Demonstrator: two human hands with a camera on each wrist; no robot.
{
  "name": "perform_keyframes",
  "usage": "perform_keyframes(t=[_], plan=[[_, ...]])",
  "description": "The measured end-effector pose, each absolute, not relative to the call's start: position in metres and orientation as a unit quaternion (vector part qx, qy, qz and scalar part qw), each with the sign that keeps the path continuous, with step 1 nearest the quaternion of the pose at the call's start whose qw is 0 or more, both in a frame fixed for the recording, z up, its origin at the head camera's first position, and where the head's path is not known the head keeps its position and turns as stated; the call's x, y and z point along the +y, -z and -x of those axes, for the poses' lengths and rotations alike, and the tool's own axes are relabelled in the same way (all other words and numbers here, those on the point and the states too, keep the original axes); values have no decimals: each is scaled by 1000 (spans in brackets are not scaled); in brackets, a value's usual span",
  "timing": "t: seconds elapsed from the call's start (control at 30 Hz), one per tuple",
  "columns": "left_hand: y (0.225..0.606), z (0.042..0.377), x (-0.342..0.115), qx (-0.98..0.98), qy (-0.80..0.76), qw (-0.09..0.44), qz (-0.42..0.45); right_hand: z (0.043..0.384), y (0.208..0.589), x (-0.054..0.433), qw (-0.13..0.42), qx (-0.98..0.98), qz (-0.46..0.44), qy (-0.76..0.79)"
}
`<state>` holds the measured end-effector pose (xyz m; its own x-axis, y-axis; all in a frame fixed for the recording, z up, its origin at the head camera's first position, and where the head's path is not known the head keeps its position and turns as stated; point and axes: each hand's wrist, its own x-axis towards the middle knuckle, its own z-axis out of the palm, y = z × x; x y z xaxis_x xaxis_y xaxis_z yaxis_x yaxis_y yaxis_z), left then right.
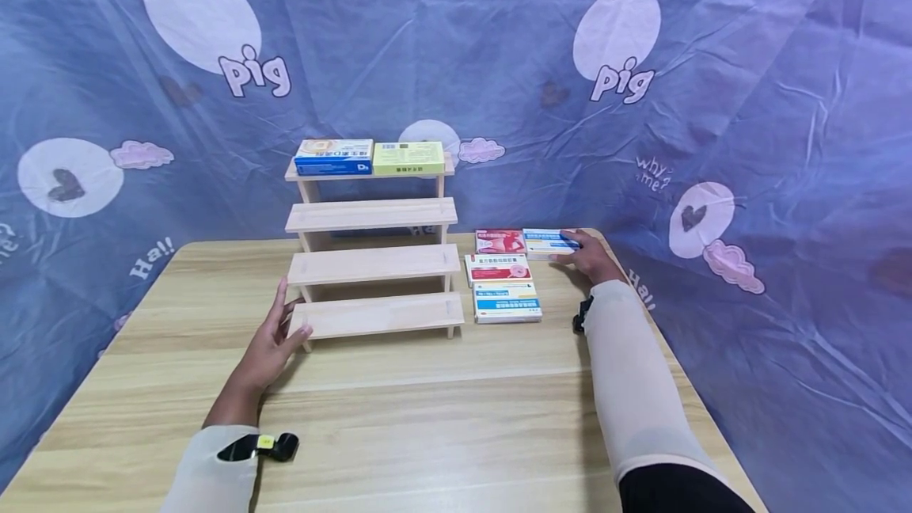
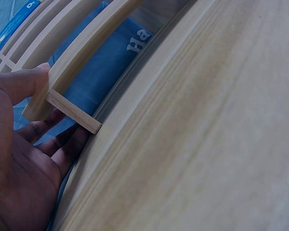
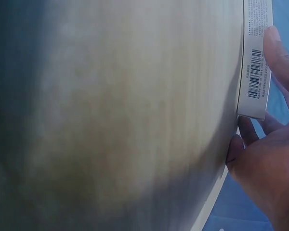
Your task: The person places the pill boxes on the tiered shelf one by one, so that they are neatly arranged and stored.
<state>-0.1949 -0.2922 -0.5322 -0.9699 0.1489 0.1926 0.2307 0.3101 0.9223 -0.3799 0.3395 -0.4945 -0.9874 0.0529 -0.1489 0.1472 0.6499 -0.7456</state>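
A four-step wooden display rack (image 1: 376,261) stands on the table. My left hand (image 1: 269,339) grips the left end of its lowest step, the thumb (image 2: 31,82) on the step and the other fingers around the end. At the table's back right, my right hand (image 1: 590,258) holds a blue-and-white medicine box (image 1: 547,244) by its right end. In the right wrist view, the thumb lies along the barcoded side of that box (image 3: 255,72) and the other fingers curl at its end. Left of this box lies a red medicine box (image 1: 500,241).
On the top step sit a blue-and-white box (image 1: 333,157) and a yellow-green box (image 1: 408,158). A white-and-red box (image 1: 497,269) and another blue-and-white box (image 1: 507,303) lie right of the rack. Patterned blue cloth (image 1: 499,38) hangs behind the wooden table (image 1: 427,434).
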Motion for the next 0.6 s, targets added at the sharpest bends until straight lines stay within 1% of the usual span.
perform_keyframes(t=[0.2,0.37,0.6], plan=[[532,194,-293,-807,578,32,118,382,494,341,70,912,-40,401],[532,195,-294,-807,578,29,120,383,492,341,83,909,-50,405],[533,196,-294,-808,575,37,122,385,495,337,69,914,-61,395]])
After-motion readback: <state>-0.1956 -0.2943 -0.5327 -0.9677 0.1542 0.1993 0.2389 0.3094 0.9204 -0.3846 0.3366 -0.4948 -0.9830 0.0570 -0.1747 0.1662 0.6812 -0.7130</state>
